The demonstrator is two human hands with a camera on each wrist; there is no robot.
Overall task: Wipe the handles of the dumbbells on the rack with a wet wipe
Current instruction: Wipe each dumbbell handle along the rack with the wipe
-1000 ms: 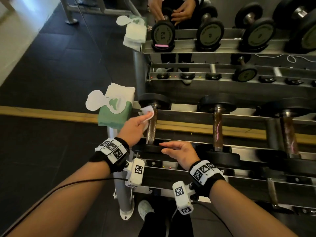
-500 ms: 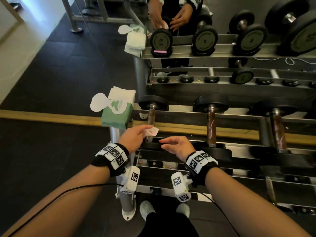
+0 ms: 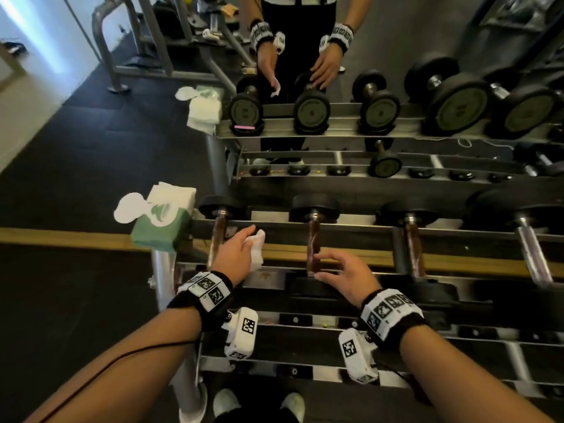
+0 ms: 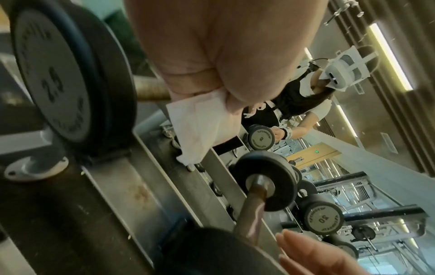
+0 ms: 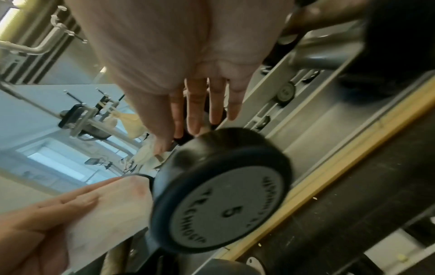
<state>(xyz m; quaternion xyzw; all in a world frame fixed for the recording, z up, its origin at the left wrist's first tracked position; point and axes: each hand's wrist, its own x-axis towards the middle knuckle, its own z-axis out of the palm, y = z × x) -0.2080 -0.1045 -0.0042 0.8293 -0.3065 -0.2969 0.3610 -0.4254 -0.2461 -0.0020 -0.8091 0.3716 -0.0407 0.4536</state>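
Matt black dumbbell heads [image 3: 314, 205]; glossy brown handles [image 3: 313, 239]; brushed-metal rack [image 3: 305, 126].

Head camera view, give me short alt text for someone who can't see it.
A person's left hand holds a white wet wipe between the first two dumbbells on a rack, while the open right hand reaches toward the second dumbbell's handle. A green pack of wipes sits at the rack's left end, and a mirror behind reflects the scene.

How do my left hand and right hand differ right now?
The left hand grips a white wet wipe; the right hand holds nothing. The left hand hangs between the first two dumbbell handles; the right hand, fingers straight, reaches over the second dumbbell handle. Both wear tagged wristbands.
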